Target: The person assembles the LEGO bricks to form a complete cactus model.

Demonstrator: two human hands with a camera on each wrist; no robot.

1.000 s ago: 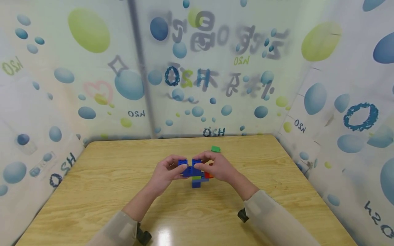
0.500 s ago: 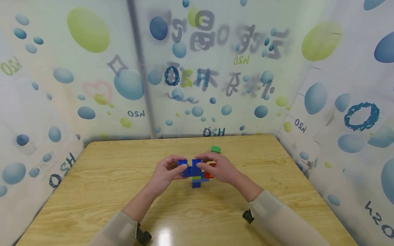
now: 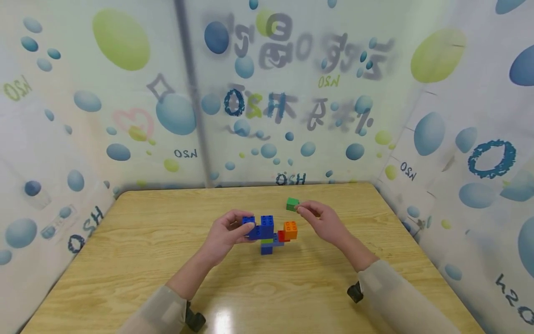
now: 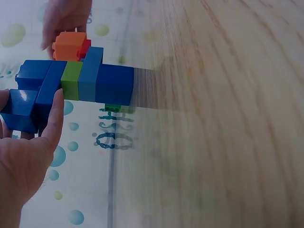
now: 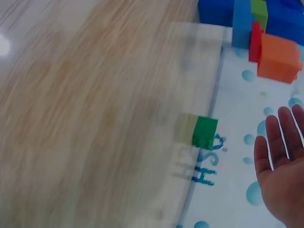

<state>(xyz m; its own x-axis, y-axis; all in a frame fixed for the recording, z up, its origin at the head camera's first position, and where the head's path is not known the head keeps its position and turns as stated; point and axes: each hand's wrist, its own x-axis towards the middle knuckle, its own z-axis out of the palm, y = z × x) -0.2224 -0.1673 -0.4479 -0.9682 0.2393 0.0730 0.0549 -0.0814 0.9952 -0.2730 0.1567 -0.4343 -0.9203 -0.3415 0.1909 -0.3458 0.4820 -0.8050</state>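
Observation:
A toy-block structure stands on the table, with a dark blue block (image 3: 266,249) at its foot. Above that come a lime green block (image 4: 71,80), a lighter blue block (image 4: 90,78) and more dark blue blocks (image 3: 267,226). A red block (image 5: 255,42) and an orange block (image 3: 290,230) extend to the right. My left hand (image 3: 221,236) pinches the blue block (image 4: 21,108) at the upper left end. To the right of the structure is my right hand (image 3: 327,226), its fingers extended in the right wrist view. Its fingertips are close to a loose green block (image 5: 205,132), apart from it in that view.
The wooden table (image 3: 158,250) runs back to a patterned curtain (image 3: 267,93) with blue and green spots. Similar curtains hang at both sides. Dark wrist cameras (image 3: 194,320) are worn at both cuffs.
My right hand has come off the blue blocks and moved right, close to the loose green block, uncovering the orange block. My left hand keeps its hold in the same place.

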